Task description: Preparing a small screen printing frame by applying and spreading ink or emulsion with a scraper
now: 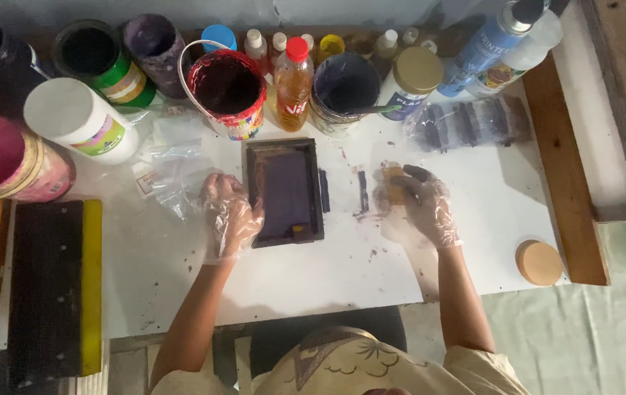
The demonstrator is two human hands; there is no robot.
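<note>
— Where's the frame (286,192)?
— Mid-bench, left hand (231,216) resting fingers on its left edge. Right hand (417,205) grips a small block (393,184).
— Handling?
— Stiff, light, probably ink-slick; hold its outer rails.

The scene is lit softly and evenly, apparently from above; the white tabletop (474,219) is rendered bright but not blown out. Only faint, short shadows are cast beside the gloved hands and the containers. Small glints are seen on the plastic gloves and on the bag in the upper right of the frame. The upper left corner is left dim. Slight softness and compression blur are noted throughout, and the frame edges appear mildly bowed.
</note>
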